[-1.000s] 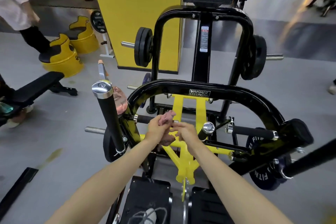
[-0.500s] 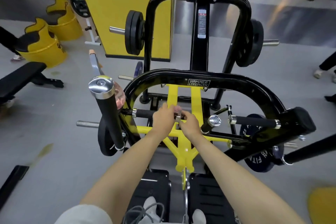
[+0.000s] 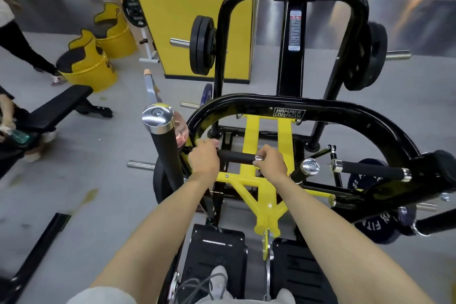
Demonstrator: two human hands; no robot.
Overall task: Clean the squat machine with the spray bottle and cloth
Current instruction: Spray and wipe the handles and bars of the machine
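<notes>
Pink cloth (image 3: 215, 142), soft and limp, best held bunched in the palm; left hand (image 3: 203, 160) clasps it round the left end of the foam handle (image 3: 235, 157); right hand (image 3: 272, 163) grips its right end; spray bottle (image 3: 181, 129) just left of it.

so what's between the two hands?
Head view: a bare stretch of the black handle grip spans from left hand to right hand.
</notes>
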